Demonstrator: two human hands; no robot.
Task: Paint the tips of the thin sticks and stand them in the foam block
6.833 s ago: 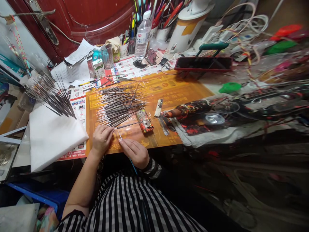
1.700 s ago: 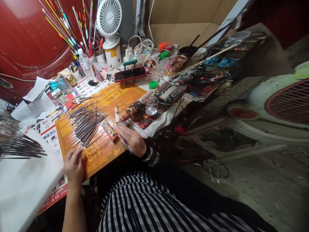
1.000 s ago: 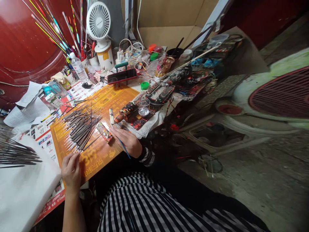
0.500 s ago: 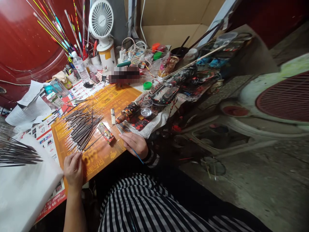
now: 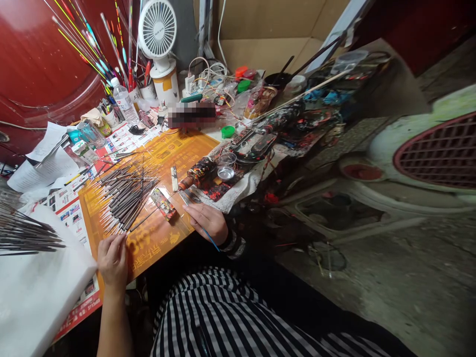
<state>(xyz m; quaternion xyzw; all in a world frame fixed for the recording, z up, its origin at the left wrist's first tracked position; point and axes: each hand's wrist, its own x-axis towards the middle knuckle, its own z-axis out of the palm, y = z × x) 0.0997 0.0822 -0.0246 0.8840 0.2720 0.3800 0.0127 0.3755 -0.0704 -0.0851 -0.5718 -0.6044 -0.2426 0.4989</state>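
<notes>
My left hand (image 5: 112, 258) is closed at the near edge of the orange mat (image 5: 150, 255), its fingertips pinching the end of a thin dark float stick (image 5: 143, 221). That stick slants up to the right and crosses a small paint-stained block (image 5: 163, 204). In my right hand (image 5: 207, 220), fingers wrapped together, is a slim brush with a blue handle (image 5: 211, 240). Its front end lies close to the stick's far tip; whether they touch I cannot tell. A heap of similar dark float sticks (image 5: 124, 196) with pale thin ends spreads just beyond my left hand.
More sticks (image 5: 28, 235) stand in a white foam block (image 5: 40, 292) at left. A paint-covered motor-like tool (image 5: 201, 171) and a small metal dish (image 5: 225, 173) sit right of the mat. Behind are a white fan (image 5: 157, 29), a water bottle (image 5: 124, 100) and cables (image 5: 211, 72).
</notes>
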